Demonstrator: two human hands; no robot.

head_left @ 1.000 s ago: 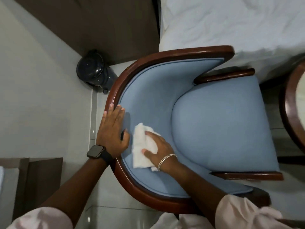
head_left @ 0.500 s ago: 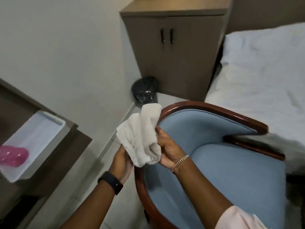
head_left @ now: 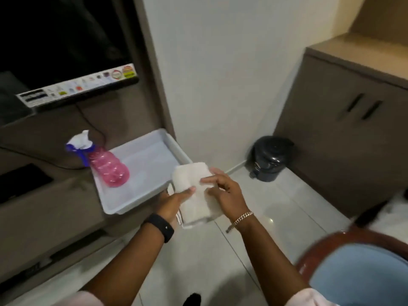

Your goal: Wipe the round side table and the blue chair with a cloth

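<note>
1. Pale glossy floor tiles [head_left: 276,208] and a plain white wall [head_left: 220,74] fill the middle of what we see, with a brown two-door cabinet [head_left: 344,138] at the right and a small black pedal bin [head_left: 270,159] standing on the floor just beside it.
2. At the left we find a brown shelf unit [head_left: 44,206] with a dark television [head_left: 55,45] above it, a strip of stickers along the screen's lower edge.
3. On the shelf rests a white tray [head_left: 154,151], its near corner overhanging the edge; a pink spray bottle [head_left: 106,164] with a blue-and-white trigger head lies in the tray's left part.
4. We hold the white cloth [head_left: 196,195] in both hands, in the air over the floor, just in front of the tray's near right corner.
5. Our left hand [head_left: 174,202], with a black watch on its wrist, supports the cloth from below and from the left, thumb pressed on top of the fabric; its other fingers are hidden beneath.
6. Our right hand [head_left: 225,193], with a gold chain bracelet, grips the cloth's right side, fingers curled and pinching a fold.
7. We see the blue chair [head_left: 362,281] only at the lower right corner: a curve of dark red wood around blue upholstery, well apart from the cloth.
8. We cannot see the round side table.
</note>
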